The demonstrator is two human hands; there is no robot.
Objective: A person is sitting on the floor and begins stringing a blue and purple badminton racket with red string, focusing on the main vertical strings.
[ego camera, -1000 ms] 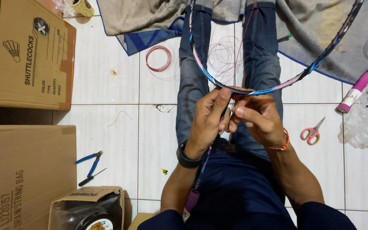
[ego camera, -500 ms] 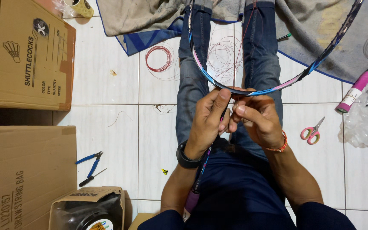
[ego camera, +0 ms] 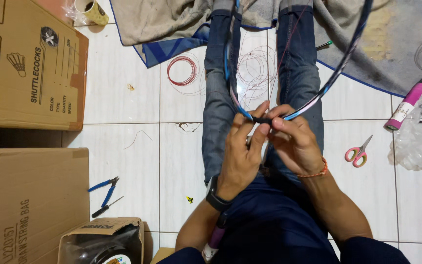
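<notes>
Both hands meet at the centre of the frame, raised above the lap of a person seated on a white tiled floor (ego camera: 123, 98) with legs in blue jeans stretched toward the top edge. The left hand (ego camera: 240, 154), a dark watch on its wrist, has its fingers curled and its thumb and forefinger pressed together on the bottom curve of a badminton racket frame (ego camera: 338, 73). The right hand (ego camera: 296, 144), with an orange cord bracelet at the wrist, pinches the same stretch of rim from the other side, fingertips touching those of the left hand. The frame is a thin, glossy hoop in blue, black and white, unstrung, rising from the hands toward the top of the picture over both thighs; its shaft runs down between the forearms to a purple grip at the bottom centre. Fine reddish string (ego camera: 255, 68) lies in loose coils between the knees, with a tighter red coil (ego camera: 182, 71) on the tiles to its left. Pink-handled scissors (ego camera: 357, 152) lie at right, blue-handled pliers (ego camera: 104, 188) at lower left beside matte brown cardboard boxes (ego camera: 25, 68). A crumpled grey cloth (ego camera: 172, 19) spreads along the top.
</notes>
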